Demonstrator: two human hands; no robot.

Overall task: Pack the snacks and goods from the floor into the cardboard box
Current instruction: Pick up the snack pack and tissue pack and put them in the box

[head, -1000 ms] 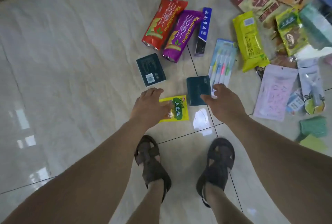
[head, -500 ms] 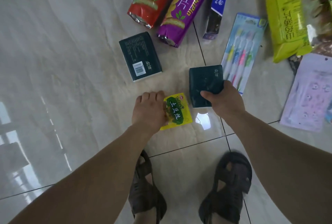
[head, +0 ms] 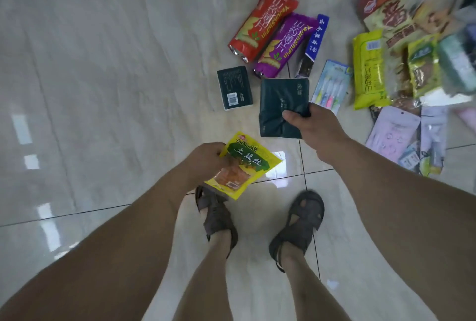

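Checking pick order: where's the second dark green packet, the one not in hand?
Head view, centre: the dark green packet lies flat on the floor, just left of the one the right hand holds, below the red chip bag.

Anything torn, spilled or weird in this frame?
Nothing torn or spilled that I can see. The left hand holds the yellow snack packet, the right hand holds a dark green pack. Remaining goods lie scattered on the floor; the far-right pile is blurred. No cardboard box is in view.
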